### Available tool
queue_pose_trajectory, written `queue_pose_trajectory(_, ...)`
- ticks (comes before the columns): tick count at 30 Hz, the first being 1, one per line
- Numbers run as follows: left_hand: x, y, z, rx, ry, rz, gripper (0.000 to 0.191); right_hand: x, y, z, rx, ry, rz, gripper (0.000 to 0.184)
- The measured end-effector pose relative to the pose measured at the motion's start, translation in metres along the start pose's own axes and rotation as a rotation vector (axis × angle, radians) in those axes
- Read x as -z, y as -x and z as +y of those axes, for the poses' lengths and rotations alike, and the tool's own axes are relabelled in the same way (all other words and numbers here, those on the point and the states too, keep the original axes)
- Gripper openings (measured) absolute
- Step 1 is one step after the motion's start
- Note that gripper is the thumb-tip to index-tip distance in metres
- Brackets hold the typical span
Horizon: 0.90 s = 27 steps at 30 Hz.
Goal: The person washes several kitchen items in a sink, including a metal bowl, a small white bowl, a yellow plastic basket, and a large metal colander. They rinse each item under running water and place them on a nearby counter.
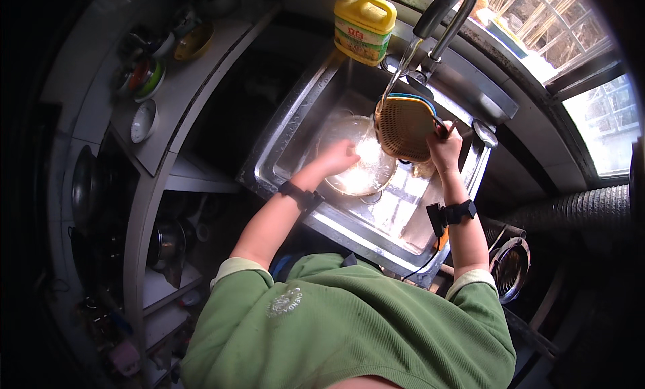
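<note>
Over the stainless steel sink (302, 137), my right hand (446, 149) grips the handle side of a tan perforated plastic basket (405, 127), tilted on its side. Blue and yellow rims along its upper edge suggest nested baskets. Water runs from the curved faucet (437, 16) onto the basket's left edge. My left hand (340, 154) hangs over a round metal basin (347, 180) with bright glare on its contents. Its fingers are curled and blurred, so whether they hold anything is unclear. Part of a pale item (423, 168) shows below the basket.
A yellow detergent jug (365, 31) stands at the sink's back corner. On the right rim lies a metal ladle or spoon (485, 133). Left of the sink, a counter (171, 114) bears a white bowl (144, 121) and other dishes. A ribbed duct (574, 207) runs at right.
</note>
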<state>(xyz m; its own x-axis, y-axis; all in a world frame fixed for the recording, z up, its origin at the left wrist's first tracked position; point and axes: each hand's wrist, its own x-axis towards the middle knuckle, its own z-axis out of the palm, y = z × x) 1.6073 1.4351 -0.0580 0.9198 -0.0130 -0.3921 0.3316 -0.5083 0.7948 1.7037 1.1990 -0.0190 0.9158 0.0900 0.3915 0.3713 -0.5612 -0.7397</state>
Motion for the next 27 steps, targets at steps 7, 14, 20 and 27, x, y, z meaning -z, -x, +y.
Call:
queue_pose_trajectory(7, -0.013, 0.005, 0.015, 0.229, 0.714, -0.146, 0.072, -0.018, 0.007, 0.014, -0.738, -0.697, -0.349, 0.012)
queue_pose_trajectory(14, 0.009, -0.011, 0.008, -0.084, 0.596, 0.454, 0.068, -0.089, 0.025, 0.030, -1.038, -1.129, -0.463, 0.027)
queue_pose_trajectory(20, 0.045, 0.009, 0.022, -0.506, -0.565, 0.901, 0.042, -0.107, 0.041, 0.036, -1.174, -0.914, -0.509, 0.020)
queue_pose_trajectory(27, 0.082, 0.032, 0.023, -1.116, -0.983, 1.032, 0.036, -0.081, 0.052, 0.067, -1.373, -1.029, -0.404, 0.011)
